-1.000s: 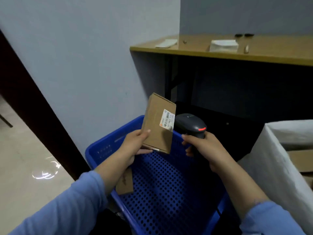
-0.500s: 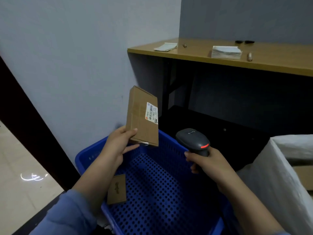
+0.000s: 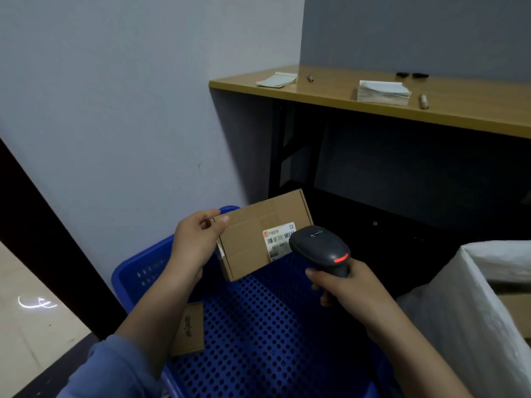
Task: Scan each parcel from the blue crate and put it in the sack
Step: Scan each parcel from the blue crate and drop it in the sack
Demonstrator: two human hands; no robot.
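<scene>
Grey wall (image 3: 115, 110) left, wood desk (image 3: 330, 93) behind, with a flat paper stack (image 3: 277, 80) and a thicker stack (image 3: 383, 92) on it. Count: one blue crate (image 3: 138, 271), one white sack (image 3: 459, 311), one scanner (image 3: 319, 248), two parcels outside the sack, plus a brown cardboard (image 3: 517, 314) edge showing inside the sack. Left hand (image 3: 192, 245) pinches parcel (image 3: 253, 245) by its left end, thumb on the facing side, fingers curled behind. Parcel sticks out to the right of that hand, in the air over the crate's far side, long edge tilted up toward the right. Right hand (image 3: 347, 288) is wrapped round the scanner handle, with the scanner head overlapping the parcel's lower right corner in view; can't tell if they touch. Red light (image 3: 341, 258) lit on the scanner's back. Parcel look: flat brown cardboard mailer, fold lines across the face, white label (image 3: 278, 239) near the right end with an orange logo, barcode and small print, label side facing the camera. Second parcel (image 3: 189, 328) is smaller, same brown, lying in the crate by the left wall, partly under the left forearm. Sack stands just right of the crate, mouth open.
</scene>
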